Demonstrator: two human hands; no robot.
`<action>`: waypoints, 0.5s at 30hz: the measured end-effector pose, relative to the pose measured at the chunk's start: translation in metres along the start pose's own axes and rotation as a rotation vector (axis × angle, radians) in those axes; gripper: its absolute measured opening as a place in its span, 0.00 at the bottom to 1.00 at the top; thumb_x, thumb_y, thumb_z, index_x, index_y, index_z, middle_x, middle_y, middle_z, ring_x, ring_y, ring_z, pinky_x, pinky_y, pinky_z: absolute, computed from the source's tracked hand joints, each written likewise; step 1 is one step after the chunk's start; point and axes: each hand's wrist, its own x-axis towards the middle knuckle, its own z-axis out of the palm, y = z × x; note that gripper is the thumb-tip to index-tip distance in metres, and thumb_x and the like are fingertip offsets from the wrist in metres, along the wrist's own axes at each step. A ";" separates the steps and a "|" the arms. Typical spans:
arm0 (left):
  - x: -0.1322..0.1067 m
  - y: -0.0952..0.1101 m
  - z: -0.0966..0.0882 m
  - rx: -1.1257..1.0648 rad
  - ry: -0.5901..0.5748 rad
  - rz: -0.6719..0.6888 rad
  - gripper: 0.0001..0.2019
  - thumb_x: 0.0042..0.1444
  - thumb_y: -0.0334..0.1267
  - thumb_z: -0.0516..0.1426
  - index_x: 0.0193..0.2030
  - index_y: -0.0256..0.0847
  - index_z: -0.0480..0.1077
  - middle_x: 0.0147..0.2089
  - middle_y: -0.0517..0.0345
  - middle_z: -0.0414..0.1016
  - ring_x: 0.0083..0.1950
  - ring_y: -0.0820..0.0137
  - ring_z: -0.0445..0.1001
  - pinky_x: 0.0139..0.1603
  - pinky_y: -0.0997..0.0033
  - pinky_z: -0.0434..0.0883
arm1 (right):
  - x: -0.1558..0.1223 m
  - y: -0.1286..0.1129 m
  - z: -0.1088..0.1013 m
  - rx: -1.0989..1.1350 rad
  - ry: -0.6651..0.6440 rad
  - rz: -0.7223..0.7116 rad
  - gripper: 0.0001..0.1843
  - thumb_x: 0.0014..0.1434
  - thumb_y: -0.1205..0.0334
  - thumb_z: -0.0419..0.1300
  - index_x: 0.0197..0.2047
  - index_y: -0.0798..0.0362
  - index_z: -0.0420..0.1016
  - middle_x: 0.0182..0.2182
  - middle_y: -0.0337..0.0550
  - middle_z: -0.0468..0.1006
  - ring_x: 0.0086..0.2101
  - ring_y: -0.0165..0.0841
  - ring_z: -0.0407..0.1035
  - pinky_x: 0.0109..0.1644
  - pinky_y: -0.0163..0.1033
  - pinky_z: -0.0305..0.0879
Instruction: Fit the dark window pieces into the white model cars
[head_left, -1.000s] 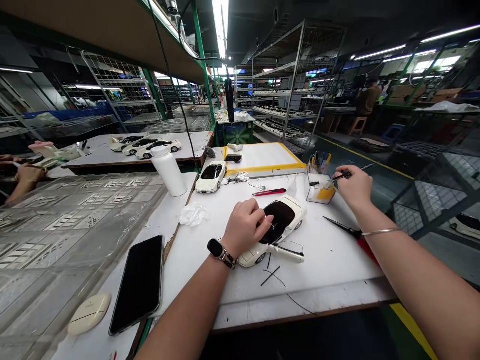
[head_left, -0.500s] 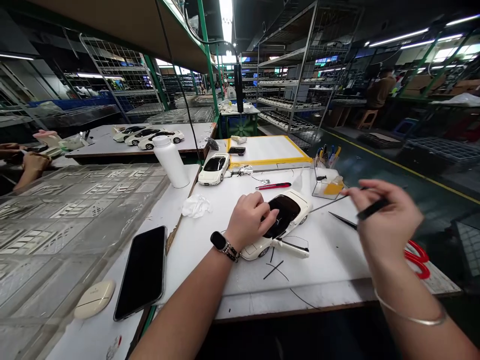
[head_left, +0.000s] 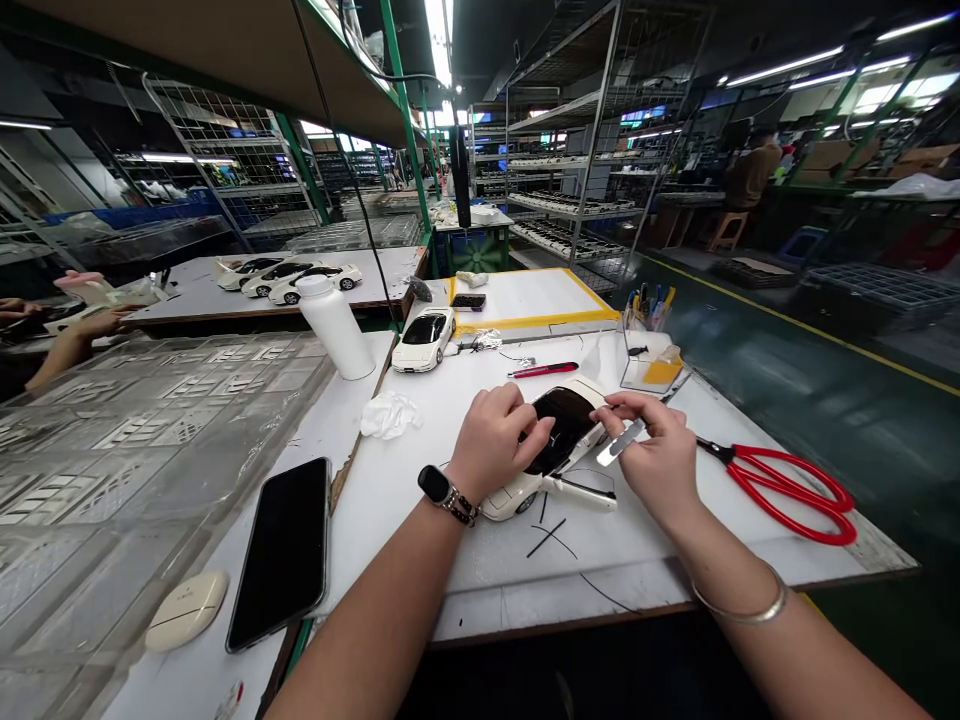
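A white model car (head_left: 506, 500) with a dark roof and windows lies at the middle of the white worktop, its near door (head_left: 585, 493) swung open. My left hand (head_left: 501, 440) rests over the car, fingers curled down on it, holding it steady. My right hand (head_left: 656, 450) is closed at the car's right rear side, thumb and fingertips pinched together near the body. A flat silver-ended tool (head_left: 621, 443) sticks out of this hand; its exact kind is unclear. Several thin black strips (head_left: 546, 538) lie in front of the car.
Red-handled scissors (head_left: 795, 490) lie at right. Behind stand a clear pen holder (head_left: 646, 360), a red cutter (head_left: 544, 370) and another white model car (head_left: 424, 340). At left are crumpled tissue (head_left: 390, 414), a white bottle (head_left: 336, 328), a phone (head_left: 281, 550) and plastic trays (head_left: 150, 480).
My right hand has moved left and in to the car's side, with the silver end of its tool now showing. The scissors are uncovered. My left hand stays on the car.
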 end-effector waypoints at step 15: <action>-0.001 0.004 -0.006 -0.170 -0.182 -0.017 0.16 0.51 0.51 0.60 0.37 0.40 0.68 0.40 0.52 0.67 0.42 0.63 0.66 0.46 0.58 0.65 | 0.014 -0.002 -0.008 0.122 0.017 0.047 0.08 0.55 0.55 0.62 0.38 0.49 0.73 0.29 0.39 0.78 0.33 0.39 0.73 0.46 0.50 0.62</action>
